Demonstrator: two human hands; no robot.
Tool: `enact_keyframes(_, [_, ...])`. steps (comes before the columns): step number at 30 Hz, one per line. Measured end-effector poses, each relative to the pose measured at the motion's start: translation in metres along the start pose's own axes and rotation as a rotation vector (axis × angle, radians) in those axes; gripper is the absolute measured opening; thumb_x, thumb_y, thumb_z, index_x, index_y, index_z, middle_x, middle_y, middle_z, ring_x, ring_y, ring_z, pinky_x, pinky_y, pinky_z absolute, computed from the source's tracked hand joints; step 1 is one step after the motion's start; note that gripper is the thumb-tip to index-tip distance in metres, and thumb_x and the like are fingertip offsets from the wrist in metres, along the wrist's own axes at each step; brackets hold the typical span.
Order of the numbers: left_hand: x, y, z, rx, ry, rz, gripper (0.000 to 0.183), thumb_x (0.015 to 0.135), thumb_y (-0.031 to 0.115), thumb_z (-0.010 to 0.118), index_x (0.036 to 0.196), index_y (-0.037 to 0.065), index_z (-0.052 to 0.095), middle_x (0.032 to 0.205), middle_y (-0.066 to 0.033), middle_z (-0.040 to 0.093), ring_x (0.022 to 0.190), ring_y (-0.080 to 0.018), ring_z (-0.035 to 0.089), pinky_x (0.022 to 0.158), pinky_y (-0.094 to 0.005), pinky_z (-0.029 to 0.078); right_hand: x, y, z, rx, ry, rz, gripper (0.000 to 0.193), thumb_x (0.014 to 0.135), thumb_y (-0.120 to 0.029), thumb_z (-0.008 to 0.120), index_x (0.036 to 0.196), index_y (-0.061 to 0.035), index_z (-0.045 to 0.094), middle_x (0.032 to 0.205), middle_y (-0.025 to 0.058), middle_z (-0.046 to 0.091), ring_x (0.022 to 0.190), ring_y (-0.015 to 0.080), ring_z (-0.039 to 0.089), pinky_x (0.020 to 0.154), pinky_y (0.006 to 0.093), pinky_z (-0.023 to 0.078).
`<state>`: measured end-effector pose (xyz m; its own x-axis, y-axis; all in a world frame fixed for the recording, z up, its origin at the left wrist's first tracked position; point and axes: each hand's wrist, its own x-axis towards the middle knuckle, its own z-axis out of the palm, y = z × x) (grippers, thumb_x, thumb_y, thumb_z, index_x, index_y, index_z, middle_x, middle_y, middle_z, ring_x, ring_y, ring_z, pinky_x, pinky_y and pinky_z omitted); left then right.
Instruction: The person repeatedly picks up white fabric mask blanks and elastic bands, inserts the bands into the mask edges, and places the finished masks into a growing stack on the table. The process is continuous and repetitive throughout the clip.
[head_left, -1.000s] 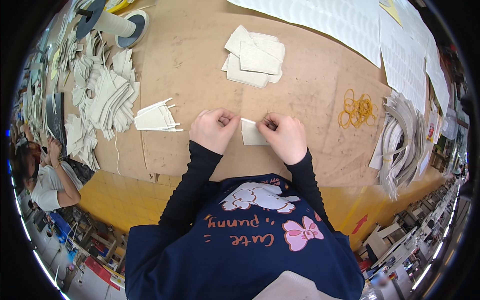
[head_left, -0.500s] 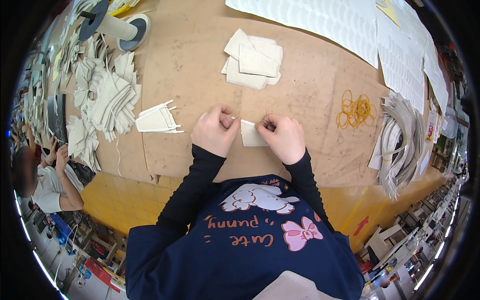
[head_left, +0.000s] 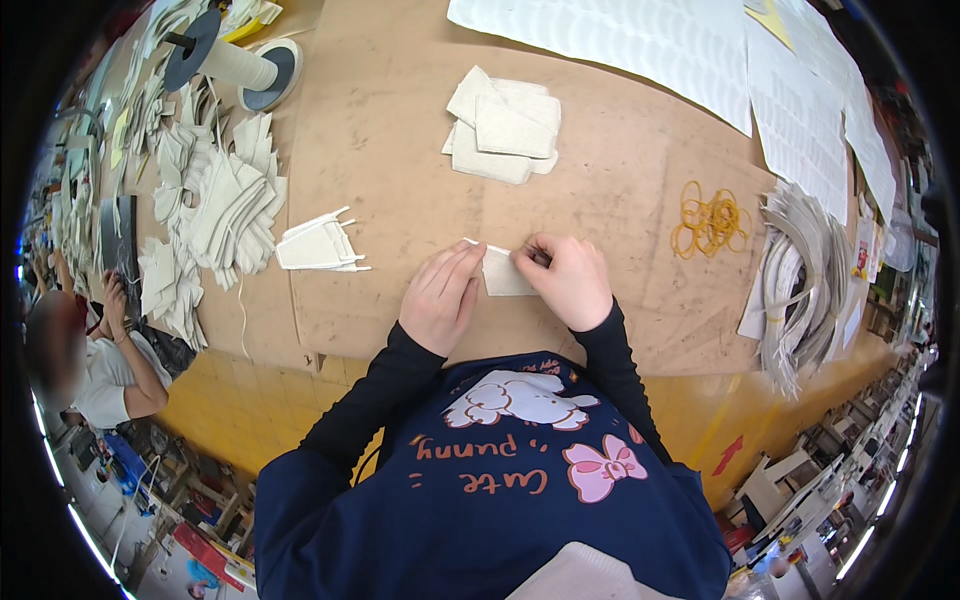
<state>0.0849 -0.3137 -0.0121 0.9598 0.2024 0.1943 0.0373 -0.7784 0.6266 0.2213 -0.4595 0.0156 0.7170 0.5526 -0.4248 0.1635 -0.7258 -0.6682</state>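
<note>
A small cream fabric piece (head_left: 508,281) lies on the brown-covered table between my hands, with a thin white strip along its far edge. My right hand (head_left: 568,283) pinches that edge at the piece's right side, thumb and forefinger together. My left hand (head_left: 436,300) lies at the piece's left side, fingers stretched out and fingertips resting at the strip's left end. Its thumb is apart from the forefinger. Further left rests a small stack of cream pieces (head_left: 318,245) with white strips along their sides. Beyond my hands sits a loose pile of plain cream pieces (head_left: 515,125).
Cream bundles (head_left: 225,205) and a spool (head_left: 240,68) of pale tape occupy the left. Yellow rubber bands (head_left: 710,220) and a tied bundle of grey-white strips (head_left: 800,275) lie at the right. White sheets (head_left: 620,50) cover the far side. Another person (head_left: 115,375) works at left.
My left hand has gone from a pinch left of the piece to stretched fingers at the strip's end. The right hand keeps its pinch in nearly the same place.
</note>
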Motion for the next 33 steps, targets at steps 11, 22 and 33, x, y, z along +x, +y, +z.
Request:
enact_keyframes(11, [-0.013, 0.005, 0.007, 0.333, -0.045, 0.026, 0.053, 0.078, 0.004, 0.065, 0.127, 0.024, 0.065, 0.133, -0.0012, 0.057, 0.128, -0.0257, 0.051, 0.107, -0.0464, 0.036, -0.001, -0.001, -0.005, 0.023, -0.048, 0.028, 0.026, 0.084, -0.027, 0.062, 0.082, -0.0034, 0.072, 0.075, 0.0155, 0.069, 0.072, 0.0349, 0.067, 0.067, 0.0418, 0.053])
enact_keyframes(22, [-0.017, 0.008, 0.01, 0.381, -0.059, 0.001, 0.054, 0.078, 0.005, 0.064, 0.129, 0.025, 0.063, 0.138, -0.0005, 0.055, 0.13, -0.0277, 0.048, 0.108, -0.0487, 0.034, 0.0, 0.001, -0.003, 0.039, -0.042, 0.022, 0.023, 0.081, -0.025, 0.062, 0.08, -0.0034, 0.072, 0.074, 0.0156, 0.069, 0.072, 0.0347, 0.068, 0.068, 0.0421, 0.053])
enact_keyframes(33, [-0.017, 0.004, 0.01, 0.386, -0.076, 0.009, 0.052, 0.079, 0.008, 0.064, 0.128, 0.026, 0.063, 0.143, 0.0002, 0.051, 0.13, -0.0293, 0.045, 0.108, -0.0472, 0.034, 0.001, 0.004, -0.003, 0.035, -0.041, 0.027, 0.023, 0.08, -0.025, 0.062, 0.079, -0.0036, 0.071, 0.072, 0.0156, 0.068, 0.07, 0.0348, 0.067, 0.066, 0.0417, 0.053])
